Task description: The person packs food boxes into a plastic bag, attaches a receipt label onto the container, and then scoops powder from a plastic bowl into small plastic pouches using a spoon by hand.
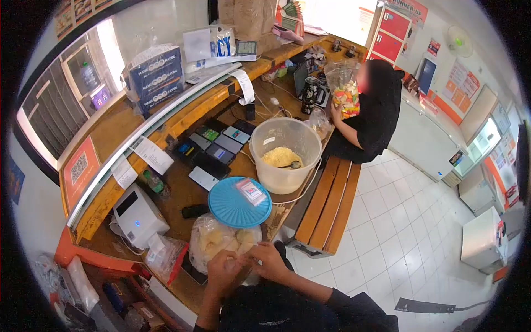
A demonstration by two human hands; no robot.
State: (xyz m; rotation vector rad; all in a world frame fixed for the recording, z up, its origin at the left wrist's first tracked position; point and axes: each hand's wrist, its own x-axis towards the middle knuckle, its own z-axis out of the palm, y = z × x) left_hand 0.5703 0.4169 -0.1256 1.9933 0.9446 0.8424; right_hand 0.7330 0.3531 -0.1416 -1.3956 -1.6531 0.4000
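My left hand (224,274) and my right hand (267,262) meet at the near edge of the table, fingers pinched together. What lies between the fingertips is too small to make out. Just beyond them rests a clear plastic bag (212,239) with pale yellow contents. A blue ribbed lid (229,207) partly covers that bag, and a small pink-and-white packet (252,192) lies on the lid. Farther off stands a large translucent bucket (276,180). Inside it are yellow crumbs or powder (280,157) and a dark spoon (292,165).
Several phones (223,153) lie left of the bucket. A white receipt printer (138,216) stands at the left, beside a plastic bag with a red edge (166,259). Across the table a person in black (376,110) holds a bag of colourful snacks (347,100). A wooden bench (326,207) runs alongside.
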